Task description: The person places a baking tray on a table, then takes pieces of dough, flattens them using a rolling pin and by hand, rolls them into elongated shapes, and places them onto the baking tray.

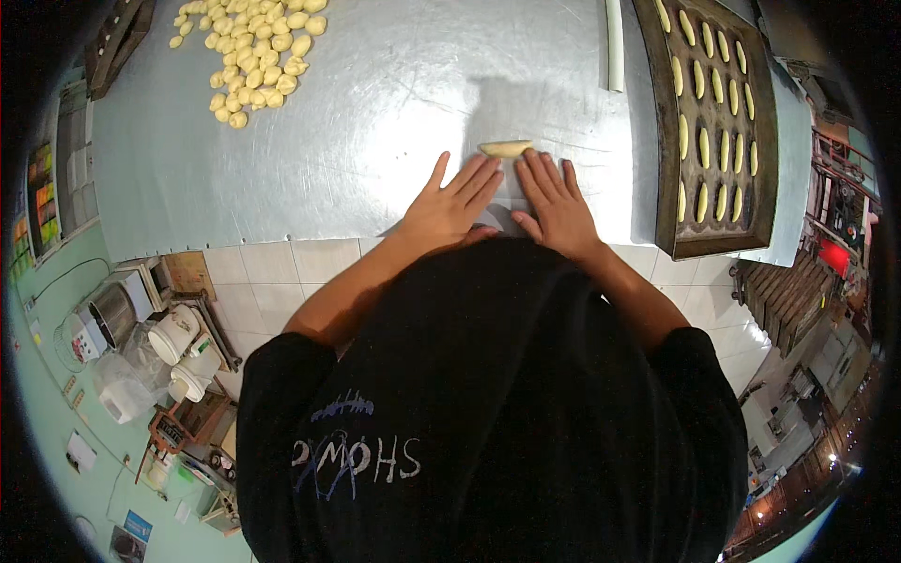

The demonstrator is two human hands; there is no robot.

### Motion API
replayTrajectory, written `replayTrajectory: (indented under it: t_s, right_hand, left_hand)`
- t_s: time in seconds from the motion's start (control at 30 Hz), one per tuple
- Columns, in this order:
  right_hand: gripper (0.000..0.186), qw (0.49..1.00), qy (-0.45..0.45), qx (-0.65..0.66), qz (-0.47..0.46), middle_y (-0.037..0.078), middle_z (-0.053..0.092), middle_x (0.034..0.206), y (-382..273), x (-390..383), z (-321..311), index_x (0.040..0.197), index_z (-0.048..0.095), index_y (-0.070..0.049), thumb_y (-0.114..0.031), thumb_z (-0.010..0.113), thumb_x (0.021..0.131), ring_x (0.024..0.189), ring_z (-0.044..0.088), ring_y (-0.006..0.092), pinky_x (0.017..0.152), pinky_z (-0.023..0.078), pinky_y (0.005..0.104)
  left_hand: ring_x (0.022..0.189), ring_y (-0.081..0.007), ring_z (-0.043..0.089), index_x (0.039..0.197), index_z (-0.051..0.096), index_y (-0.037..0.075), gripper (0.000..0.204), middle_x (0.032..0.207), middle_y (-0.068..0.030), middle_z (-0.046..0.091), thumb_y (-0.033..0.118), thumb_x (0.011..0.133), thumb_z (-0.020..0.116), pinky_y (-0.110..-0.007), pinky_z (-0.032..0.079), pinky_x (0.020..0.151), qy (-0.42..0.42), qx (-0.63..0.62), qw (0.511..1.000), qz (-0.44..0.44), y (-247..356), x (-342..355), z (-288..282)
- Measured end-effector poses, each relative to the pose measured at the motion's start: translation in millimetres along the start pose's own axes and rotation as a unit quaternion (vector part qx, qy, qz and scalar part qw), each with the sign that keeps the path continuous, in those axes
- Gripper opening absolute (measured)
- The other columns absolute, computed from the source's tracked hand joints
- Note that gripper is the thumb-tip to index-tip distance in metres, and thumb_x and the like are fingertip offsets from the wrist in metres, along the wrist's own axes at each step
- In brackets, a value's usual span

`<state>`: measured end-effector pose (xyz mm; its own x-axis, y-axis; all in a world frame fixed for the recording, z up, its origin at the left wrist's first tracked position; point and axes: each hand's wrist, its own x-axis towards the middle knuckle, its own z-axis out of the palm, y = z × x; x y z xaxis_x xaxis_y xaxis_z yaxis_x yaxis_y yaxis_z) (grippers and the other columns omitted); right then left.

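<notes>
A short, pale yellow dough roll (507,148) with tapered ends lies crosswise on the metal table (375,159), just beyond my fingertips. My left hand (458,199) is flat and open, fingers stretched forward, thumb side partly hidden; its fingertips come close to the roll's left part. My right hand (556,199) also lies flat with fingers extended, its tips at the roll's right end. Neither hand is wrapped round anything. At the far left of the table sits a heap of small dough balls (253,52).
A dark baking tray (666,178) with rows of shaped dough pieces stands along the table's right side. Beside its far end lies a long pale rod (615,47). White buckets (175,335) stand on the left, below the table's near edge. A wooden pallet (788,305) is at the right.
</notes>
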<state>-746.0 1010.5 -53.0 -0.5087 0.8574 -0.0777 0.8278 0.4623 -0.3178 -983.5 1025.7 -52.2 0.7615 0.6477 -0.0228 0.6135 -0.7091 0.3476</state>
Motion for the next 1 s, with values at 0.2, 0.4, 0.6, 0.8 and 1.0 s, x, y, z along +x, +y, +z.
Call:
replayTrajectory:
  t_s: [0.2, 0.4, 0.6, 0.8, 1.0]
  right_hand:
    - [0.078, 0.988, 0.150, -0.002, 0.022, 0.017, 0.020, 0.157, -10, 107, -17, 0.149, 0.027, -0.004, -0.052, 0.050, 0.092, 0.145, 0.019, 0.0340, 0.116, 0.014, 0.0560]
    - [0.081, 0.994, -0.084, -0.067, 0.033, 0.019, 0.018, 0.157, -69, 55, 5, 0.150, 0.026, -0.006, -0.055, 0.050, 0.090, 0.146, 0.019, 0.0328, 0.116, 0.015, 0.0551]
    - [0.077, 0.991, 0.004, -0.085, 0.101, 0.010, 0.014, 0.160, -33, 135, 0, 0.153, 0.019, -0.010, -0.060, 0.031, 0.096, 0.148, 0.012, 0.0243, 0.119, 0.008, 0.0498]
    - [0.073, 0.988, 0.056, 0.083, 0.119, 0.011, 0.018, 0.159, 25, 200, 6, 0.152, 0.022, -0.009, -0.057, 0.029, 0.098, 0.147, 0.014, 0.0271, 0.118, 0.008, 0.0489]
    - [0.079, 0.994, -0.035, -0.087, 0.063, 0.014, 0.013, 0.160, -38, 100, 6, 0.152, 0.022, -0.008, -0.063, 0.029, 0.096, 0.148, 0.011, 0.0297, 0.118, 0.008, 0.0509]
  left_hand:
    - [0.137, -0.0364, 0.037, 0.136, 0.043, -0.001, 0.062, 0.143, -0.0191, 0.043, 0.029, 0.087, 0.066, -0.060, 0.021, 0.111, 0.108, -0.214, 0.967, -0.082, -1, -9, -14]
    - [0.136, -0.0448, 0.031, 0.137, 0.039, -0.002, 0.063, 0.145, -0.0253, 0.037, 0.033, 0.089, 0.059, -0.061, 0.018, 0.110, 0.196, -0.092, 0.944, -0.249, -16, -41, -3]
    - [0.137, -0.0448, 0.030, 0.138, 0.039, -0.002, 0.064, 0.146, -0.0260, 0.036, 0.036, 0.090, 0.056, -0.060, 0.014, 0.111, 0.176, -0.100, 0.944, -0.259, -11, -38, -12]
    - [0.139, -0.0442, 0.028, 0.138, 0.039, -0.001, 0.064, 0.146, -0.0258, 0.036, 0.039, 0.091, 0.054, -0.059, 0.013, 0.112, 0.169, -0.098, 0.942, -0.273, -4, -41, -8]
    - [0.139, -0.0412, 0.029, 0.139, 0.039, 0.001, 0.063, 0.147, -0.0226, 0.038, 0.038, 0.090, 0.054, -0.059, 0.011, 0.113, 0.164, -0.082, 0.948, -0.259, -8, -35, -4]
